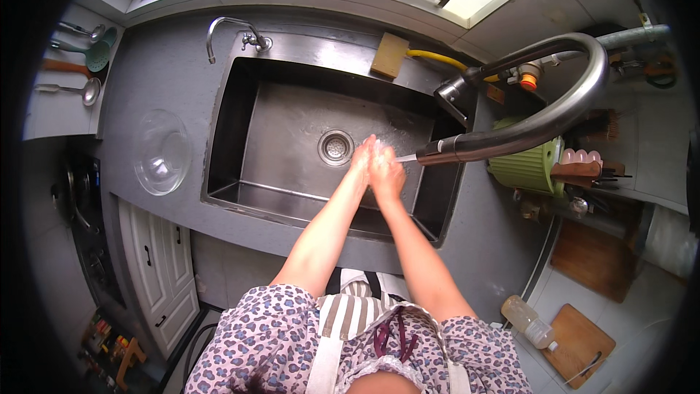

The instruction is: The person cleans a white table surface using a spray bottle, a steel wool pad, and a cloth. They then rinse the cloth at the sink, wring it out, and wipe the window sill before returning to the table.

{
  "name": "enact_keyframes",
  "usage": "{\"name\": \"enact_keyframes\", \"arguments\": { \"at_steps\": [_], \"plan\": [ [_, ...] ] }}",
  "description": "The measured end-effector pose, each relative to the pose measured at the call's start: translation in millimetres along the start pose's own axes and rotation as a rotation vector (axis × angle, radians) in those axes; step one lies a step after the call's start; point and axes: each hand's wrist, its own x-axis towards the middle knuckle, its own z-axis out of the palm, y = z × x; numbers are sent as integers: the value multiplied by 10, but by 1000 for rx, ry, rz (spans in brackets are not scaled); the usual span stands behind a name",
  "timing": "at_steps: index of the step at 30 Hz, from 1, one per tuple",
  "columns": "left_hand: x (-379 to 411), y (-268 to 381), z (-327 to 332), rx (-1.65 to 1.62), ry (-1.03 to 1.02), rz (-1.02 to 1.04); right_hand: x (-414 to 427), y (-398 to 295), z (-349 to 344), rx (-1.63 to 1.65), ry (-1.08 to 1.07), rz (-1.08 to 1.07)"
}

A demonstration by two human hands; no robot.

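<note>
My left hand (361, 160) and my right hand (387, 171) are pressed together over the stainless steel sink (290, 115), just right of its drain strainer (336, 148). Water (406, 158) runs onto them from the pull-down faucet's spray head (437, 154), which comes in from the right. The right hand's fingers look curled against the left. Blur and overlap hide the palms, and no object shows between them. Drops and wet patches mark the basin floor around the hands.
A thin gooseneck tap (235, 24) stands behind the basin's left corner. A clear glass bowl (162, 152) sits on the left counter. At the back ledge lies a yellowish sponge (390, 54). Right of the sink are a green ribbed container (519, 161) and, lower, a plastic bottle (528, 322).
</note>
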Motion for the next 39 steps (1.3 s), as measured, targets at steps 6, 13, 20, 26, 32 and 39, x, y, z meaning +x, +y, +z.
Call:
{"name": "enact_keyframes", "arguments": {
  "at_steps": [6, 13, 20, 26, 32, 39],
  "plan": [
    [-363, 258, 314, 183, -40, -148, 536, 903, 230, 551, -144, -12],
    [53, 774, -83, 339, 9, 47, 345, 951, -212, 400, -881, 101],
    [-176, 504, -69, 36, -49, -274, 349, 572, -195, 1460, -640, 419],
    [-381, 201, 410, -197, -32, -376, -173, 221, -85, 1097, -413, 321],
    [103, -154, -278, -142, -273, -154, -255, 9, -79, 192, 66, -184],
    [-506, 338, 395, 337, -176, -130, 524, 1047, 282, 458, -159, 105]
  ]
}}
